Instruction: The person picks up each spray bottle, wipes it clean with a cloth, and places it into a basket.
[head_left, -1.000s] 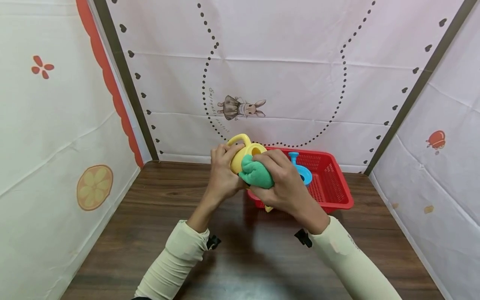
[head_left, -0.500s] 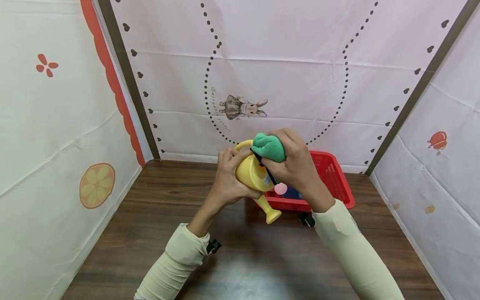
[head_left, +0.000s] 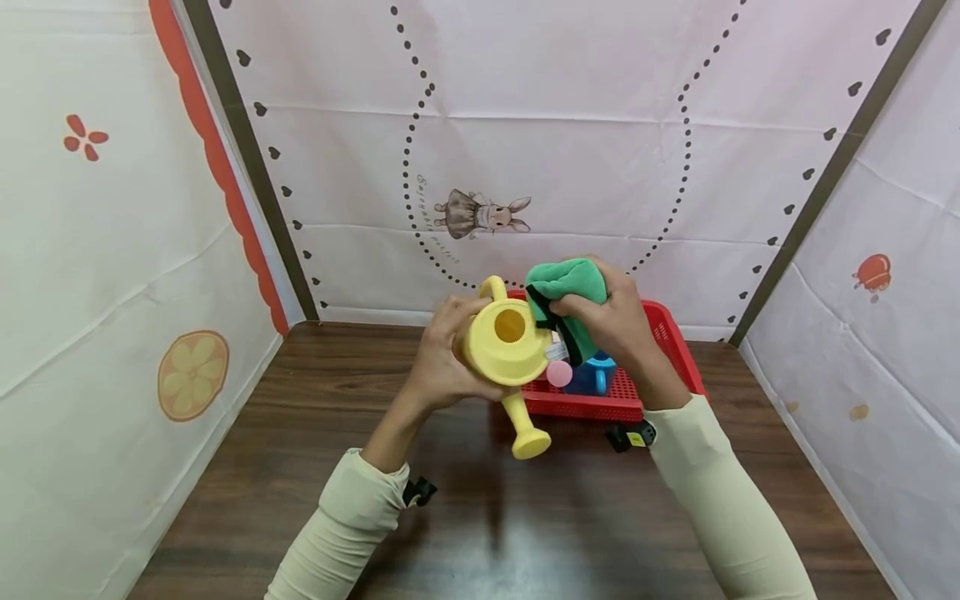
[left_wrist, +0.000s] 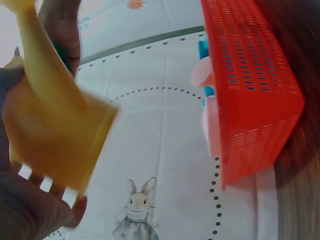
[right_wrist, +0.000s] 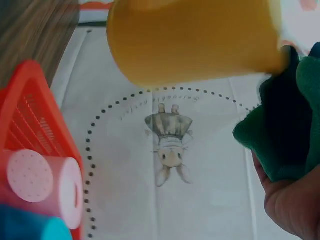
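Note:
A yellow watering can (head_left: 504, 360) is held up above the table by my left hand (head_left: 442, 354), fingers and thumb round its side. Its round top opening faces up and its spout points toward me. In the left wrist view the blurred can (left_wrist: 55, 135) shows its underside and spout. To the right of the can, my right hand (head_left: 622, 321) grips a bunched green cloth (head_left: 576, 282) with black edging. The cloth's edge overlaps the can's right side in the head view; whether they touch I cannot tell. The right wrist view shows dark green folds (right_wrist: 255, 132) beside the can.
Behind the hands a red perforated basket (head_left: 592, 408) stands on the brown wooden table (head_left: 360, 400). Inside it are a blue watering can (head_left: 585, 383) and a pink one (right_wrist: 69, 190), partly hidden. White printed fabric (head_left: 570, 183) hangs at the back and sides.
The green cloth has moved from the can's front over its top, then off to the right, and hangs more loosely. The can has turned, so its opening and spout now show.

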